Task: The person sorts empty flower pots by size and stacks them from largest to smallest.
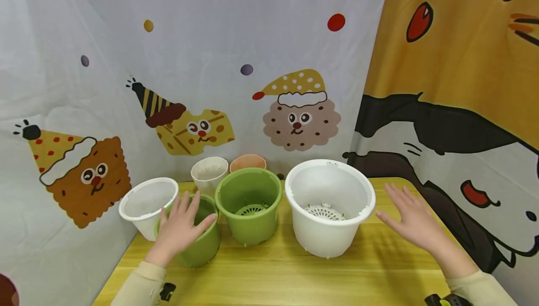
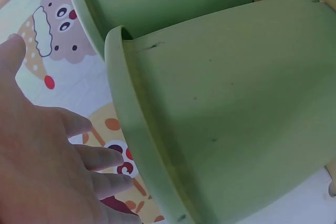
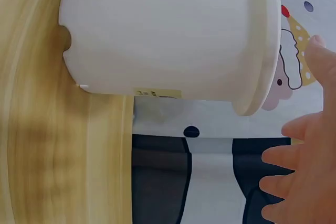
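Note:
My left hand (image 1: 181, 224) hovers over the smaller green pot (image 1: 201, 245) at the left, fingers spread and holding nothing. In the left wrist view its fingers are near the rim of a green pot (image 2: 236, 103). To the right of the large white pot (image 1: 326, 231), my right hand (image 1: 414, 222) is in the air with its fingers extended. The right wrist view shows that hand apart from the white pot's rim (image 3: 265, 40). A second green pot (image 1: 250, 226) stands between the smaller green one and the large white one. Slotted bases show inside both.
A white pot (image 1: 145, 217) stands at the far left of the wooden table (image 1: 261, 282). Behind the green pots are a small cream pot (image 1: 209, 182) and a peach pot (image 1: 248, 162). A printed cloth (image 1: 252, 30) with cartoon figures hangs behind the table.

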`<state>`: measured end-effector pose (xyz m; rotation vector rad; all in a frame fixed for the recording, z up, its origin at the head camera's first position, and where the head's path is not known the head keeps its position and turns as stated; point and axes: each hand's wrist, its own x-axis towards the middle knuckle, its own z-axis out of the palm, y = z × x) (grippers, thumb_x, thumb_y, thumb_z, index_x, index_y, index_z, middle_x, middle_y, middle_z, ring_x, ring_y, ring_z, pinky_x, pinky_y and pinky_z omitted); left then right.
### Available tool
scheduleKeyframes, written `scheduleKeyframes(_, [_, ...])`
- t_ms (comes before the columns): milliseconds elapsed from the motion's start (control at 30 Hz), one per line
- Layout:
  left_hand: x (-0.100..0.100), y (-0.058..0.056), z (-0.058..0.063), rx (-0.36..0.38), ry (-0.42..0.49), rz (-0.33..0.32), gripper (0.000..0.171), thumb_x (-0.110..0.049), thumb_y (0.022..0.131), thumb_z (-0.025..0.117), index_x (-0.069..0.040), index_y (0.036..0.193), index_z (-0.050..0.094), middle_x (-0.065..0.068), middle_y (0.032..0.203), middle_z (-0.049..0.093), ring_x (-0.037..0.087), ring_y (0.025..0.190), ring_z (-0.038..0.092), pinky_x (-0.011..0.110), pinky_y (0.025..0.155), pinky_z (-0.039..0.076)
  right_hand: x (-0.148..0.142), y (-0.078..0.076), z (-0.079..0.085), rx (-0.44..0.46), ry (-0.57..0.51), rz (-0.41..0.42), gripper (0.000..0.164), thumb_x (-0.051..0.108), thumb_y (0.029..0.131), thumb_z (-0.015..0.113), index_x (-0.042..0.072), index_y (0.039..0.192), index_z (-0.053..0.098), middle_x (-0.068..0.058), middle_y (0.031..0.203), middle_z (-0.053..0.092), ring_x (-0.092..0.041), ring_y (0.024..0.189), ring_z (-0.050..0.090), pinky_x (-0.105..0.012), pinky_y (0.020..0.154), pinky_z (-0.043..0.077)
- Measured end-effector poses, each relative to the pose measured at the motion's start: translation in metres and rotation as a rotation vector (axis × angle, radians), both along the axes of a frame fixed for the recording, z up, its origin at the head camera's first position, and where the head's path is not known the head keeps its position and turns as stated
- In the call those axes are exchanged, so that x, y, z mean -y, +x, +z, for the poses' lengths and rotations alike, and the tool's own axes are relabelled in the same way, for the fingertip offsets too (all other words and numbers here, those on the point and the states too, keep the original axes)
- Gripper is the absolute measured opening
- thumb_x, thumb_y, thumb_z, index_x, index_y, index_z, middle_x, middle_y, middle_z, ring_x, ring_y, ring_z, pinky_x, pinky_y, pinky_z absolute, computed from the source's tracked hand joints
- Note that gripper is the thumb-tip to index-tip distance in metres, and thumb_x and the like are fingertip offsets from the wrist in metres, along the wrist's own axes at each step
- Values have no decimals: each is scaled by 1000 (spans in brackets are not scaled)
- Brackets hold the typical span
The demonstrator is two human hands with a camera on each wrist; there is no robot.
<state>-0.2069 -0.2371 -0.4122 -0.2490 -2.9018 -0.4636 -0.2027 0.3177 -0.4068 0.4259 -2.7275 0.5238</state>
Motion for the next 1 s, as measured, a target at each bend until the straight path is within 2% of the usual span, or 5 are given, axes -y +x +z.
scheduleKeyframes(167, [-3, -4, 4, -20, 19, 0, 90, -64, 95, 46, 0, 155, 26, 32, 156, 20, 55, 142, 12, 79, 104, 4, 1, -4, 6, 14, -54, -20, 81, 39, 95, 65, -12, 147, 32, -38, 144, 37, -63, 131, 27, -78, 101, 21])
scheduleKeyframes(300, [-4, -7, 4, -64, 41, -12, 90, -63, 95, 48, 2, 154, 27, 33, 154, 25, 55, 140, 19, 77, 105, 12, 2, -7, 10, 41, -104, -39, 82, 40, 96, 63, -13, 148, 29, -40, 144, 36, -62, 128, 32, -77, 96, 29])
scheduleKeyframes(567, [-9, -10, 5, -133, 75, -28, 87, -58, 96, 52, 7, 150, 31, 35, 149, 33, 55, 134, 33, 73, 106, 23, 4, -9, 12, 123, -172, -76, 82, 44, 99, 57, -9, 151, 24, -38, 145, 35, -60, 128, 35, -75, 95, 32])
scheduleKeyframes(767, [-12, -12, 8, -166, 96, -58, 84, -53, 96, 56, 9, 148, 35, 34, 146, 39, 52, 132, 38, 65, 108, 29, 11, -12, 12, 182, -217, -95, 82, 46, 100, 54, -10, 151, 23, -40, 142, 39, -58, 123, 43, -71, 91, 41])
scheduleKeyframes(1000, [-15, -15, 8, -158, 102, -72, 85, -54, 97, 54, 10, 148, 34, 33, 147, 39, 51, 132, 39, 62, 109, 31, 14, -17, 10, 264, -266, -121, 84, 48, 100, 52, -10, 152, 20, -40, 141, 38, -57, 123, 45, -67, 89, 46])
